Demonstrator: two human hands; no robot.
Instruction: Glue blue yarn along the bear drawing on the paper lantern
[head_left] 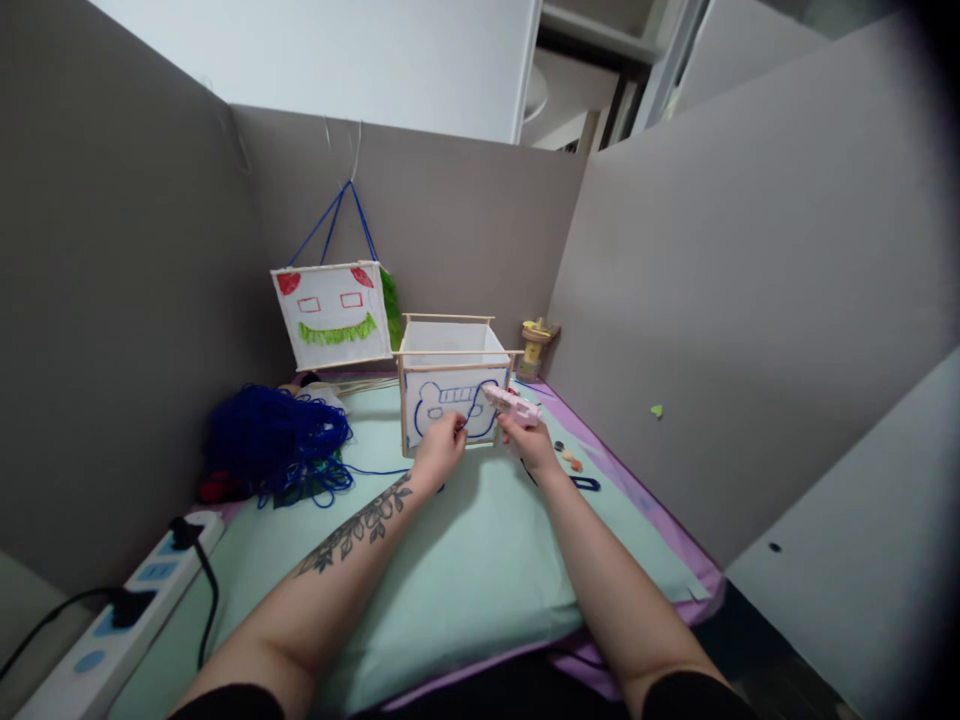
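A white box (420, 385) framed with thin wooden sticks stands upright on the table, a blue bear face drawn on its front. My left hand (444, 442) pinches a blue cord (472, 408) against the lower front of the box. In my right hand (529, 442) is a pink glue gun (514, 404); its nozzle points left at the upper right of the drawn face, where the cord runs along the outline. Whether the nozzle touches the panel I cannot tell.
A tangled heap of blue cord (274, 435) lies at the left. Behind it hangs a white lantern (330, 345) with a drawn face. A power strip (154, 570) with plugs is at front left. Small buttons (568, 457) lie right, and grey partitions (465, 230) enclose the table.
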